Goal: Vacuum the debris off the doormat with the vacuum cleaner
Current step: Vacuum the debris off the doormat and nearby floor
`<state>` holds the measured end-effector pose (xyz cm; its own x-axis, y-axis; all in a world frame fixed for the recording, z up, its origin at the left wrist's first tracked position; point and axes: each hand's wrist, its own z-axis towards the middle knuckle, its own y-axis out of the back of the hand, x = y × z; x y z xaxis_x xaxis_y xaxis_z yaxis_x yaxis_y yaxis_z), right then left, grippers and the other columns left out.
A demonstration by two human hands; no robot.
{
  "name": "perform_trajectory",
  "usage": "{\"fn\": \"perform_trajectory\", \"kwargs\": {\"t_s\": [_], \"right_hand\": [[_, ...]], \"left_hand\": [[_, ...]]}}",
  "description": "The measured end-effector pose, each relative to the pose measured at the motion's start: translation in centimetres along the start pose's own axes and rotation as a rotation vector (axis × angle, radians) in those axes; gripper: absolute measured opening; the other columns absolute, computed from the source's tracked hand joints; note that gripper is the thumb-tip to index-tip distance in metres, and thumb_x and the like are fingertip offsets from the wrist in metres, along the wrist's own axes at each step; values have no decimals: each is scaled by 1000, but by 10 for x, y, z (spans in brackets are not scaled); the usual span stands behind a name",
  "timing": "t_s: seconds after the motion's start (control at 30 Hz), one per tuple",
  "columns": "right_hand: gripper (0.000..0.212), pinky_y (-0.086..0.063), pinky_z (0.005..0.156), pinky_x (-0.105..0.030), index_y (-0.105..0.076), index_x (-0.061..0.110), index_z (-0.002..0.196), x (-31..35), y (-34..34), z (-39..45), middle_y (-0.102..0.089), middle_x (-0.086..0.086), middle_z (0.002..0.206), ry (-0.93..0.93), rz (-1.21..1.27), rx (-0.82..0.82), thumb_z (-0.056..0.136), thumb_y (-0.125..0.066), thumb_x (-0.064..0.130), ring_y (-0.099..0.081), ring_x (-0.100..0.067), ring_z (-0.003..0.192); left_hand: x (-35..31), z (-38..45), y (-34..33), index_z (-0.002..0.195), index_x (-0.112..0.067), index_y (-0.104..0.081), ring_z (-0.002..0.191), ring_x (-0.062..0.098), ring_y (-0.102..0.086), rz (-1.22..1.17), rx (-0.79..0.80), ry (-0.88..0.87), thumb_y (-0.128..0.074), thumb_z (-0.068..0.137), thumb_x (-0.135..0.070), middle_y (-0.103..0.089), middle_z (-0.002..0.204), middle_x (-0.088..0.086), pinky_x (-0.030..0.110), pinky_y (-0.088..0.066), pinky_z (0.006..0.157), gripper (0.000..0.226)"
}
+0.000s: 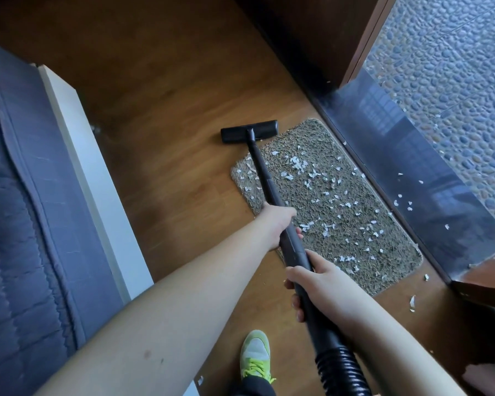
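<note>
Left hand: your left hand [275,224] wraps the vacuum wand [265,178] about midway along it, fingers curled round the tube from the left. Judged from the pose, this forward grip is what steers the head.
Right hand: your right hand [316,281] grips the wand lower down, just above the ribbed hose [340,370]. It likely carries the weight and gives the push and pull.
Why two hands: the wand is long and slanted, so a spaced grip gives you control over where the floor head [249,131] lands.
Floor head: it sits at the far left corner of the doormat [326,207], half on the mat edge and half on the wooden floor [160,138]. Starting from one end seems sensible, since you can work back in strips.
Debris: white paper scraps [297,164] lie scattered over most of the mat, so the cleaning has barely begun by the look of it. A few bits lie on the dark threshold [412,155] and on the floor near the mat's near corner.
Mat relative to hands: the mat lies ahead and to the right of both hands; your left hand hovers over its near left edge.
Footing: your green shoe [255,352] stands on the floor behind the mat, clear of the scraps.
</note>
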<state>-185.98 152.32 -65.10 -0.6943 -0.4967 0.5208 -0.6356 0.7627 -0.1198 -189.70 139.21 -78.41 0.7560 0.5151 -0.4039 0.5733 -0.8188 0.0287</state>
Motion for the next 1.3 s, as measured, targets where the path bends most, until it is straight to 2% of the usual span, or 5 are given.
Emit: {"fn": "perform_trajectory", "kwargs": {"t_s": [0.3, 0.47, 0.9, 1.13, 1.3], "right_hand": [[15, -41, 36, -21, -52, 1, 108, 33, 11, 25, -52, -12, 76, 20, -11, -49, 96, -52, 9, -47, -13, 35], [5, -41, 37, -22, -50, 6, 98, 30, 15, 26, -51, -11, 72, -20, 80, -19, 95, -53, 10, -45, -15, 40], [10, -41, 39, -27, -50, 7, 107, -32, 14, -36, -52, -9, 70, 50, -48, 9, 97, -51, 10, -48, -21, 41], [6, -43, 41, -28, -53, 12, 103, -47, 19, -45, -53, -11, 74, 36, -65, 2, 97, -52, 11, -49, -22, 43], [11, -40, 36, -23, -48, 1, 106, -37, 19, -30, -48, -12, 73, 32, -66, -23, 97, -48, 6, -46, -16, 36]], "left_hand": [[-34, 4, -16, 129, -12, -36, 60, 28, -59, 20, -4, -85, -57, 90, -8, -54, 88, 17, 39, -56, 62, 44], [-34, 7, -20, 127, -13, -38, 89, 37, -66, 70, -38, -94, -58, 87, -12, -59, 103, 21, 55, -57, 83, 45], [46, -40, -20, 145, -25, -28, 58, 25, -59, -15, -31, -71, -57, 91, -12, -56, 92, 14, 35, -57, 56, 62], [64, -47, -26, 156, -32, -11, 65, 26, -61, -34, -26, -53, -58, 90, -13, -57, 111, 17, 39, -61, 62, 82], [45, -44, -28, 151, -21, -20, 52, 22, -57, 3, -25, -76, -55, 93, -9, -55, 84, 14, 28, -52, 47, 69]]}}
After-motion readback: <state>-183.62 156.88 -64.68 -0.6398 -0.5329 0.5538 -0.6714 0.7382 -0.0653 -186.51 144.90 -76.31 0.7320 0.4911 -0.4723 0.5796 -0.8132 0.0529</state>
